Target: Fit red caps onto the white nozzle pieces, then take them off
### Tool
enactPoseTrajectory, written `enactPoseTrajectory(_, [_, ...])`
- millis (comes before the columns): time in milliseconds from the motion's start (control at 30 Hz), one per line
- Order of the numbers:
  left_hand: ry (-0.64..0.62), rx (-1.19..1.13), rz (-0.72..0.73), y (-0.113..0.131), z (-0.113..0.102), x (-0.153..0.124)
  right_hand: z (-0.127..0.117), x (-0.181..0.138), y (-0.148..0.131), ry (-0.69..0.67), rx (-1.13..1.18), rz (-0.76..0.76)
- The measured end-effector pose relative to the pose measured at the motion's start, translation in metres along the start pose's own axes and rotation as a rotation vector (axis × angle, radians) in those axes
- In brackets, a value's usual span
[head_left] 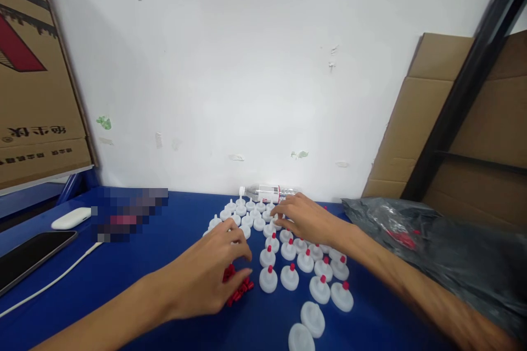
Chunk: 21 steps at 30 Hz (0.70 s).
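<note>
My left hand (216, 269) hovers over a small pile of red caps (240, 287), its thumb and fingers apart around the pile's right side. Part of the pile is hidden beneath the palm. My right hand (302, 216) reaches into the group of white round nozzle lids, fingertips curled about one white nozzle lid (278, 220). Whether that lid bears a red tip is hidden by the fingers. Several white lids without red tips (247, 219) stand behind and between my hands. In front of my right hand stand several white lids with red tips (305, 260).
A clear plastic bottle (267, 193) lies against the wall. Two white lids (313, 319) lie near the front edge. A phone (33, 255), a white case (71, 218) and a cable (53, 281) are at left. Grey plastic sheeting (453, 252) covers the right side.
</note>
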State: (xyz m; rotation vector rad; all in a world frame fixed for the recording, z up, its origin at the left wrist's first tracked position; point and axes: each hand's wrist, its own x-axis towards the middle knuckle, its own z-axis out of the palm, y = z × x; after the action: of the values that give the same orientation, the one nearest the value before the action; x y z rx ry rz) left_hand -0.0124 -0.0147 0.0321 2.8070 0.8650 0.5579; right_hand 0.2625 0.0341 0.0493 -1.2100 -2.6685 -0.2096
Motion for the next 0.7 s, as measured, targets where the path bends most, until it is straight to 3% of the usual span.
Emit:
enactPoseTrajectory(167, [-0.047,0.033,0.037,0.018,0.003,-0.008,0.008,0.011,0.002,-0.049,0.012,-0.036])
enactPoseTrajectory(367, [-0.045,0.092,0.047,0.02,0.011,-0.007,0.014,0.015,0.003,-0.034,0.077,-0.071])
enactPoseTrajectory(700, [0.027,0.177,0.185,0.018,0.028,-0.007,-0.019,0.007,-0.008,0.127,0.146,-0.044])
